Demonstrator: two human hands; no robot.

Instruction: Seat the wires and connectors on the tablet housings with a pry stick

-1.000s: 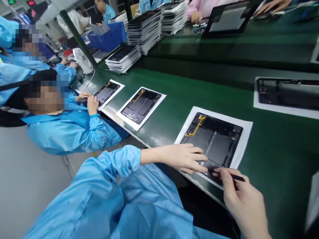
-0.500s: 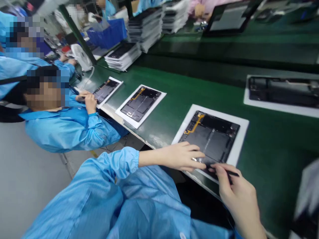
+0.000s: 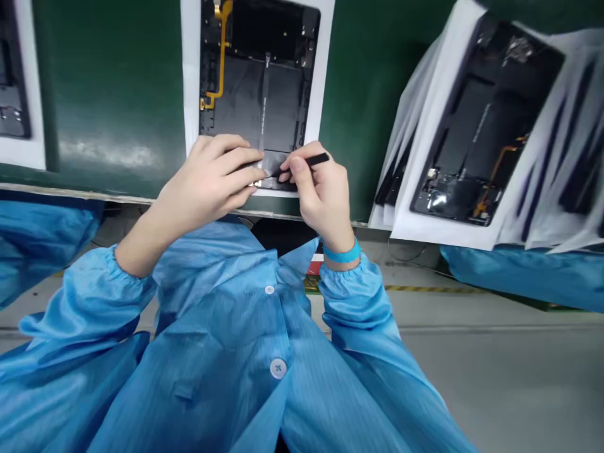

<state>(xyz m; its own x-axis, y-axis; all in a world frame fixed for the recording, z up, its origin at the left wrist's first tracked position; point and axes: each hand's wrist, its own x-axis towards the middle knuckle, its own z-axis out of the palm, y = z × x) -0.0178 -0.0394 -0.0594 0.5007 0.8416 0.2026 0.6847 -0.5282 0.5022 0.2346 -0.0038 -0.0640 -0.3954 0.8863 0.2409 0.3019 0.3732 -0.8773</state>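
A dark tablet housing [image 3: 240, 94] with an orange flex cable [image 3: 221, 60] lies on a white sheet [image 3: 191, 69] at the table's near edge. My right hand [image 3: 323, 189] pinches a thin black tool [image 3: 317, 160], its tip pointing at the lower part of the housing. From the left, my left hand [image 3: 214, 173] rests over the housing's lower left corner, fingers stretched out and slightly bent, fingertips close to the tool's tip. Whether something small lies under those fingertips cannot be made out.
To the right, a fanned stack of white sheets [image 3: 401, 217] bears more dark housings, one [image 3: 486, 119] on top. Another housing [image 3: 12, 82] on a sheet is at the far left. The green table's front edge [image 3: 123, 196] runs before my body.
The view has swung down and to the right, so the co-worker at the left has mostly left the picture and the stack at right shows. Both hands remain at the same housing, the tool still held.
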